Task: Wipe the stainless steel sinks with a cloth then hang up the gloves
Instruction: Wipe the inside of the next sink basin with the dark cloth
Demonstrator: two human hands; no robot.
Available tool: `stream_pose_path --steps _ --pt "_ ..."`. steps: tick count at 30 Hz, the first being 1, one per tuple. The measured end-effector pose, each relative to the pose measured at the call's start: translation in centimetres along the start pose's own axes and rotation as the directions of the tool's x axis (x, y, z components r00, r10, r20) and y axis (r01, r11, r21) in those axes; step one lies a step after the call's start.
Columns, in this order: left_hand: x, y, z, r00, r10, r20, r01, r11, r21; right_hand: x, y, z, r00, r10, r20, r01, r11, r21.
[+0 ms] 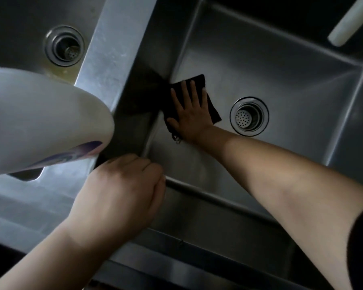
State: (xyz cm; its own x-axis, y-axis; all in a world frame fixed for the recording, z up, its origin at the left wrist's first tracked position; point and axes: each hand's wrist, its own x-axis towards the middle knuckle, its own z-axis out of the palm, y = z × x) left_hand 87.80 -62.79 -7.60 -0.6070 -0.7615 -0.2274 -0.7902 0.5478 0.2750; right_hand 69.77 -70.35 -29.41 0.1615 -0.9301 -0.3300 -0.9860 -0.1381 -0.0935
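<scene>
right hand (192, 114): fingers spread flat, pressing dark cloth (212, 105) onto right sink (281, 80) floor, by left wall
cloth: between divider (113, 49) and drain (249, 116)
left hand (122, 191): fingers curled over sink front rim, grasping nothing loose
left sink (19, 28): own drain (64, 46)
white bottle (40, 118): blurred, near camera, left

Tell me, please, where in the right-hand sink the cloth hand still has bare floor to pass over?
Bare floor lies beyond the drain, toward the far and right walls of the right sink, and nearer, under the right forearm. It is crowded at the left wall, where the right hand presses the black cloth flat, and at the near corner, where the left hand rests.
</scene>
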Motion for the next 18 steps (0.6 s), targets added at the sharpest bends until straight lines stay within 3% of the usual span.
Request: stream_pose_path --steps 3,8,18 --pt "0.0 0.0 0.1 1.000 -0.006 0.012 0.006 1.000 -0.003 -2.9 -2.1 1.2 0.980 -0.197 0.012 0.197 0.980 -0.033" --pt "0.1 0.3 -0.1 1.000 0.011 0.007 -0.011 1.000 0.000 -8.8 -3.3 2.9 0.851 -0.501 0.154 0.514 0.856 -0.055" --pt "1.8 2.6 -1.1 0.987 0.113 0.115 -0.135 0.969 0.207 -21.8 8.8 2.8 0.877 -0.426 0.222 0.456 0.883 -0.108"
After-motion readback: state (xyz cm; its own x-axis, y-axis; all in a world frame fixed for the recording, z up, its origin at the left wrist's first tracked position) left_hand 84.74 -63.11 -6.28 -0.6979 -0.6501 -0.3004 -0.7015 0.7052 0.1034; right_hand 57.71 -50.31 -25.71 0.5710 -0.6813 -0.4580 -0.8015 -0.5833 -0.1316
